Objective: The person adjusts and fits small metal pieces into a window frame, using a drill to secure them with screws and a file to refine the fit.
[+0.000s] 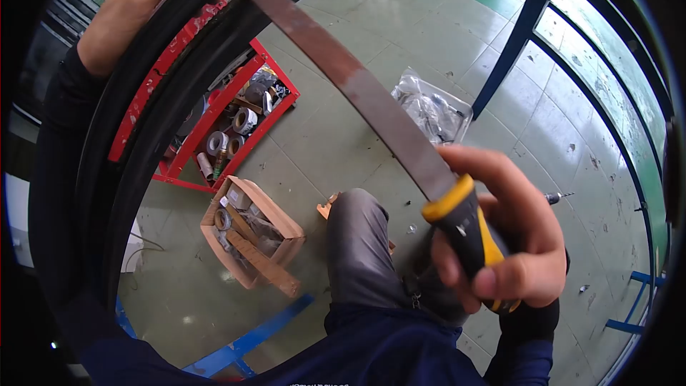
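Note:
My right hand (pixel 511 232) is wrapped round the black and yellow handle of a flat file (pixel 350 86). Its long blade points up and left, grey near the handle and reddish-brown toward the end. The blade's tip is at the inner edge of a black curved frame (pixel 136 78); whether it touches cannot be made out. At the upper left, my left hand (pixel 132 11) grips the outer side of that frame, its fingertips partly hidden. Between the frame's black rails runs a chipped red strip (pixel 168 64).
Below the frame, a red rack (pixel 257 64) holds several tape rolls. A cardboard box (pixel 289 218) with tape and wood strips stands near my knee. Farther off are a tray with plastic bags (pixel 429 107), a drill bit (pixel 561 197) and a dark blue metal frame (pixel 514 50).

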Available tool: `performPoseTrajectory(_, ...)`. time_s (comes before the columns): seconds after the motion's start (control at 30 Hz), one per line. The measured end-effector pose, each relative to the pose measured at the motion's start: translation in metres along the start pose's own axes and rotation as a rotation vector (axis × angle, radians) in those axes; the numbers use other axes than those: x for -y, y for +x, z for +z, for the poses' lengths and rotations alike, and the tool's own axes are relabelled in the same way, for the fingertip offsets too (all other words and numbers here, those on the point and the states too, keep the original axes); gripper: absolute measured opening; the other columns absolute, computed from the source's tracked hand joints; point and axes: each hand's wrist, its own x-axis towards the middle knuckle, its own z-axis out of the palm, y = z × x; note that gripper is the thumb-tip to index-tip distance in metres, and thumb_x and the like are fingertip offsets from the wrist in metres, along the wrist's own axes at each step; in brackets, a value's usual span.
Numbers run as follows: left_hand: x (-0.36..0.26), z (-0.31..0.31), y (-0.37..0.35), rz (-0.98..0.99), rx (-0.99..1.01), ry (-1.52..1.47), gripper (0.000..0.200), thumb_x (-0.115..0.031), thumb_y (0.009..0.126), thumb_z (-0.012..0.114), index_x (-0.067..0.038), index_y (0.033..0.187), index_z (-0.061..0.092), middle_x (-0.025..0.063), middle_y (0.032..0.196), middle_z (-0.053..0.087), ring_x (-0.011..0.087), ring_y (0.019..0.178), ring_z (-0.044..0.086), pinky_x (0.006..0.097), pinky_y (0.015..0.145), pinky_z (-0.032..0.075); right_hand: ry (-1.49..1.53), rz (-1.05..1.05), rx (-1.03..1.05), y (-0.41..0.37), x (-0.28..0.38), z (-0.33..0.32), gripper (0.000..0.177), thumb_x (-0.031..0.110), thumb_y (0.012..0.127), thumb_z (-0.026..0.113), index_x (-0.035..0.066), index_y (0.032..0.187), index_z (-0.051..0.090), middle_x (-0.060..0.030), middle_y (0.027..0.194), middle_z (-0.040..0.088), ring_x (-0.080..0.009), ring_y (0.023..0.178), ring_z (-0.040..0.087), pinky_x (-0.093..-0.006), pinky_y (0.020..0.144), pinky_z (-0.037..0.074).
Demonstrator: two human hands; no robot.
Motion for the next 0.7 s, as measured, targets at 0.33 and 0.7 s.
performPoseTrajectory(0.33, 0.010, -0.006, -0.004, -0.123, -0.085, -0.050, 0.057, -0.057, 0.104, 0.035, -0.009, 0.129, 0.055, -0.0018, 0.082, 0.055, 0.0033, 0.072, 0.052, 0.0172, 0.062, 0.044, 0.133, 0.078, -0.247, 0.031, -0.163, -0.100, 0.045, 0.003, 0.086, 0.067, 0.001, 0.123, 0.042, -0.0084, 0.071, 0.057, -0.0186, 0.057, 0.060, -0.0306, 0.055, 0.049)
performPoseTrajectory(0.7, 0.001, 0.010, -0.011, -0.037, -0.119, -0.071, 0.058, -0.055, 0.105, 0.034, -0.007, 0.132, 0.050, 0.0005, 0.077, 0.055, 0.0026, 0.060, 0.047, 0.0166, 0.051, 0.040, 0.452, 0.157, -0.590, 0.045, -0.179, -0.081, 0.027, 0.011, 0.094, 0.057, 0.007, 0.119, 0.047, -0.0049, 0.072, 0.053, -0.0179, 0.052, 0.054, -0.0324, 0.051, 0.045)
